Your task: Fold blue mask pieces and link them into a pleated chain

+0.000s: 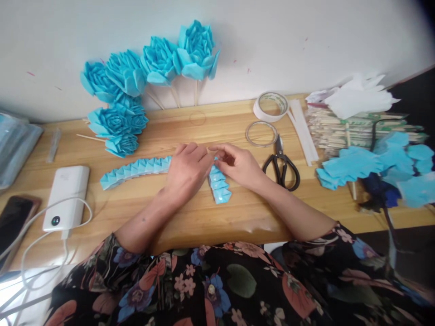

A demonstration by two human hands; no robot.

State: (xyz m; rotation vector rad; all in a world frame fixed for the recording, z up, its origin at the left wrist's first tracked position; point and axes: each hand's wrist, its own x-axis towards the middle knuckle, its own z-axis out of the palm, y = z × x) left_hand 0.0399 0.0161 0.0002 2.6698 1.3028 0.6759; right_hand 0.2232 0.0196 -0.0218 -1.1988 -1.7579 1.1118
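A long strip of folded blue paper (136, 170) lies across the table, its left part reaching out from under my left hand (190, 170). The strip's short right end (219, 183) hangs down between both hands, bent toward me. My left hand is closed over the middle of the strip, its fingers curled and their tips partly hidden. My right hand (234, 163) pinches at the bend of the strip, thumb and forefinger close together. Whatever lies between the fingertips is too small to make out.
Finished blue paper flowers on sticks (159, 61) lean against the wall. Black-handled scissors (281, 167), a tape roll (271, 106) and a thin ring (261, 134) lie right of my hands. A power bank (67, 194) with a cable is at left; bundled sticks (333, 129) and blue paper pieces (353, 165) lie right.
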